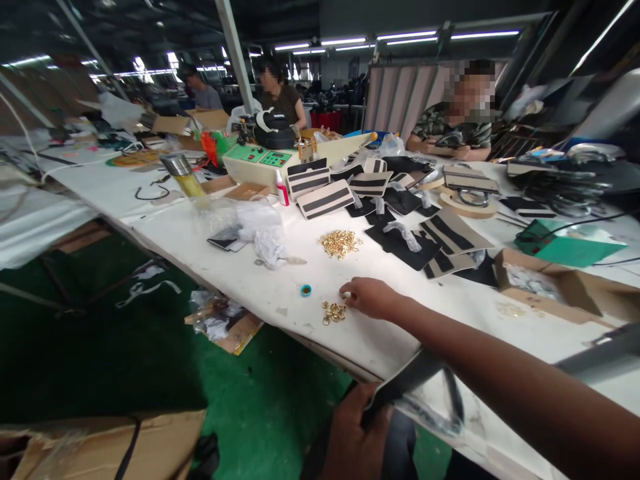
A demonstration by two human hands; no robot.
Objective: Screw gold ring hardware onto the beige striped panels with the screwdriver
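My left hand (357, 433) is closed around the edge of a black panel (407, 383) with a curved, plastic-wrapped handle on it, low in front of the table edge. Over the tabletop my right hand (373, 298) has its fingers curled and the tips close together, beside a small pile of gold metal fittings (334, 312). What its fingertips hold, if anything, is too small to make out. A larger heap of gold fittings (341, 244) lies farther back. To the left of the hand sits a small blue round cap (306, 291) with something dark inside.
Black and beige panels (407, 243) cover the table's middle. A cream machine (260, 163), a red-and-white bottle (281, 190) and a yellow flask (184, 177) stand behind. Cardboard boxes (550, 283) and a green box (570, 241) are at right. Several people sit across the table.
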